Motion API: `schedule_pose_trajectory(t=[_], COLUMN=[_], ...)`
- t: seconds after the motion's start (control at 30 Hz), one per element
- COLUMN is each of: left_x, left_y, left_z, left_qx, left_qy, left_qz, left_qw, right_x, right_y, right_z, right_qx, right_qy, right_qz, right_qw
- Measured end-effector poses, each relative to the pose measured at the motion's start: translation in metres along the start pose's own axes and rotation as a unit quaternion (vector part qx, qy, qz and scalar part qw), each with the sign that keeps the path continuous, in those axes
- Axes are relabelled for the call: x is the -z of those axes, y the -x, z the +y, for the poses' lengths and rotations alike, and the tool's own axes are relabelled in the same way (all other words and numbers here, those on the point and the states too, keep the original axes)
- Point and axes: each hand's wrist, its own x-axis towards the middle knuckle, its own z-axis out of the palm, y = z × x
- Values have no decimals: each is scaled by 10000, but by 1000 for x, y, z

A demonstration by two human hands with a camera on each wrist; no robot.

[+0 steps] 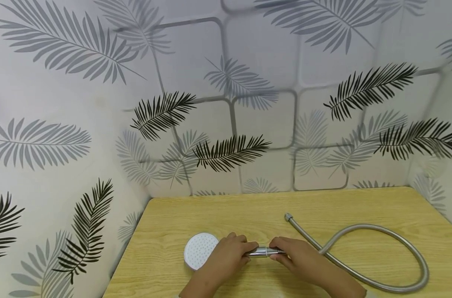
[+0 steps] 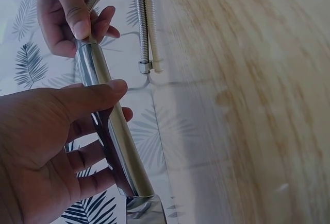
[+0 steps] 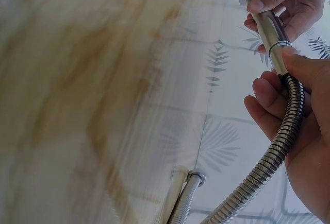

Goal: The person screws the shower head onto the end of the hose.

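Observation:
A handheld shower head [image 1: 201, 250] with a white, dotted round face lies at the left, its chrome handle [image 2: 130, 154] pointing right. My left hand [image 1: 227, 257] holds this handle between thumb and fingers. At the handle's lower end, my right hand [image 1: 300, 258] pinches the smooth metal connector [image 3: 278, 62] of a ribbed metal hose [image 3: 273, 154]. Connector and handle meet in line; whether the thread is fully engaged cannot be seen. From the right hand, the hose loops over the table's right side.
The hose's free end, with a metal nut [image 1: 288, 216], lies on the wood-grain table [image 1: 218, 211] beyond the right hand. Leaf-patterned walls [image 1: 263, 124] stand close behind the table and at its left and right sides.

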Motion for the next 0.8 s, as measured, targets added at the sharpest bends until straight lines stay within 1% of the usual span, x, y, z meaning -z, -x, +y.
schedule_pose_trajectory(t=[0.37, 0.63, 0.8], left_x=[-1, -1, -2], left_y=[-2, -1, -1], left_z=[0, 2, 2], left_qx=[21, 52, 70], left_qy=[-102, -159, -218], left_qz=[-66, 168, 158], left_qw=[9999, 9997, 9996], right_x=[3, 6, 6], right_y=[-2, -4, -5], right_z=[0, -3, -5], right_qx=[-290, -555, -636], right_qy=[-64, -165, -111], right_qz=[-349, -476, -518], right_qw=[9989, 9972, 9966])
